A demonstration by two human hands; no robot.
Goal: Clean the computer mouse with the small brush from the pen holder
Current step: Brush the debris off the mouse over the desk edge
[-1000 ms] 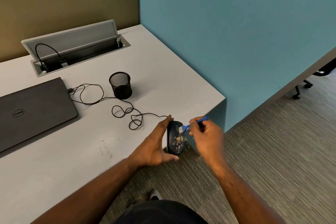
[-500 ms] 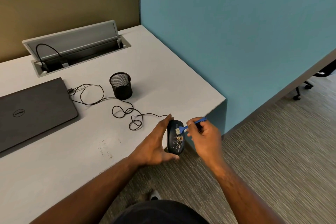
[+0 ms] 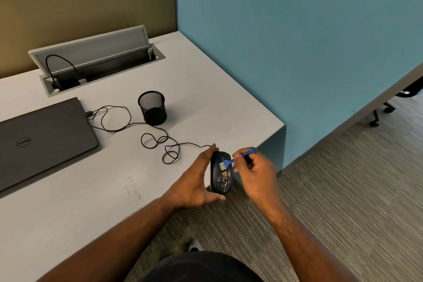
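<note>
Brushing: right hand [image 3: 256, 175] pinches brush [image 3: 238, 159], shifted up mouse [image 3: 220, 173] | left hand [image 3: 194, 181] cups mouse

Both forearms bare to the frame edge; no sleeves, watch, rings or gloves visible. Left hand [image 3: 194, 184] and right hand [image 3: 256, 175] bare. Dark garment [image 3: 199, 267] at bottom centre, rounded outline. Below, one shoe [image 3: 194, 245], light-coloured toe, partly hidden.

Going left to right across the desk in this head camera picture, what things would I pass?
Closed laptop → tangled black cable → mesh pen holder → left hand → black mouse → blue brush → right hand.
</note>
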